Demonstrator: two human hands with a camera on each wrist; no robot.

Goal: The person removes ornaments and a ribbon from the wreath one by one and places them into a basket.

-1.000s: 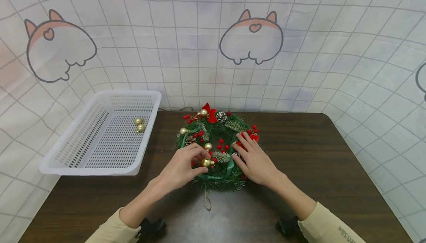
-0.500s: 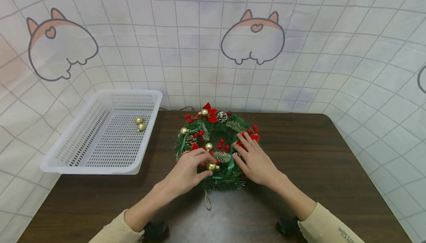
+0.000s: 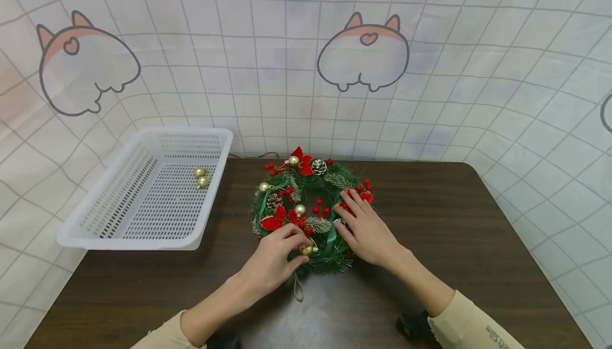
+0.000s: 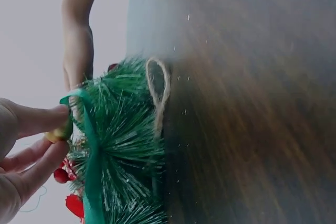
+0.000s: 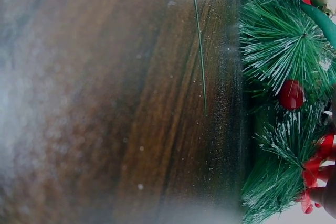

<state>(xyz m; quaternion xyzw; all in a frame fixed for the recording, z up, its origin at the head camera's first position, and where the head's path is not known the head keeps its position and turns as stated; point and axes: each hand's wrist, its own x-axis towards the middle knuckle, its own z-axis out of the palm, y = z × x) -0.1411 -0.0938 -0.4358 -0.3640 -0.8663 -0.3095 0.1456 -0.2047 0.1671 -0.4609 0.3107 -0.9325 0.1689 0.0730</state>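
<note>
There is wide room to pass between the wreath (image 3: pixel 314 182) and the back right corner of the worktop (image 3: pixel 430 200); leftward, the basket (image 3: pixel 138 244) leaves a narrower gap; cloth (image 3: pixel 301 88) closes off the back edge.

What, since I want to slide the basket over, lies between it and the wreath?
Only bare table lies between the basket and wreath; the head view shows it.

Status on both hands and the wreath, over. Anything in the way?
Left hand pinching gold ball at near side of wreath. Right hand resting on its right side. Green ribbon close by ball, might snag.
</note>
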